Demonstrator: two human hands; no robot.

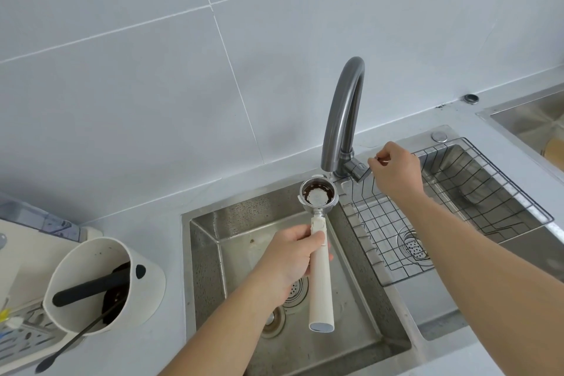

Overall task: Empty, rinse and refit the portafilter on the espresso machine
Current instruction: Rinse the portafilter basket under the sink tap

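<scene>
My left hand (290,256) grips the white handle of the portafilter (318,192) and holds it level over the left sink basin (207,253). Its metal basket faces up, with brown coffee residue round the wall, and sits just under the spout of the grey tap (341,113). Hardly any water shows at the spout. My right hand (395,169) pinches the tap's lever (360,170) beside the tap's base. The espresso machine is only partly visible at the far left edge.
A white knock box (91,281) with a black bar, dark grounds and a black brush stands on the counter at left. A wire rack (457,207) spans the right basin. Another sink (531,119) lies at far right. Tiled wall behind.
</scene>
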